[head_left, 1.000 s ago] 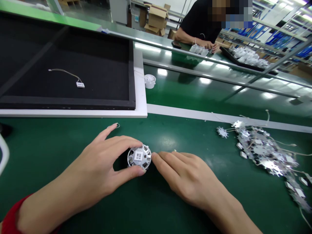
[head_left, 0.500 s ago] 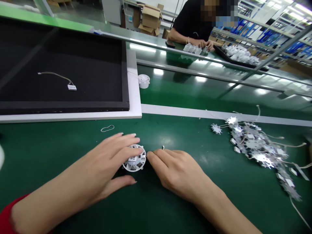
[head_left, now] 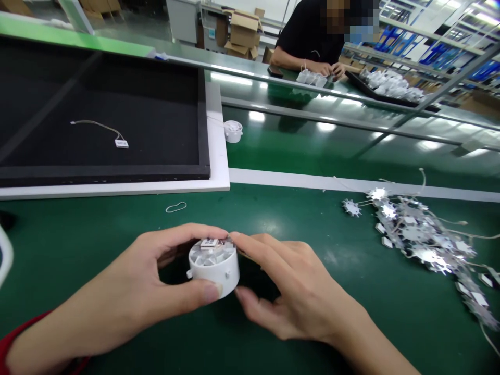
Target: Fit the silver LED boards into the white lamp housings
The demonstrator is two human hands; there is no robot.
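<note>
A small round white plastic housing (head_left: 214, 266) with finned inner ribs and a little labelled chip on top is lifted just above the green mat (head_left: 273, 312). My left hand (head_left: 156, 276) grips it, thumb on its near side wall and forefinger curled over the far rim. My right hand (head_left: 285, 281) closes on its right side, forefinger touching the top edge by the chip and thumb beneath. Both sets of fingers are wrapped round the housing.
A heap of star-shaped silver plates with wires (head_left: 422, 239) lies at the right. A black tray in a white frame (head_left: 219, 156) holds one wired part (head_left: 117, 140). A rubber band (head_left: 175, 207) and another white housing (head_left: 233, 130) lie beyond. A person (head_left: 312, 36) works across the belt.
The housing lay flat on the mat under my left fingers; now both hands have lifted and tilted it, side wall toward me, and my right hand has taken hold.
</note>
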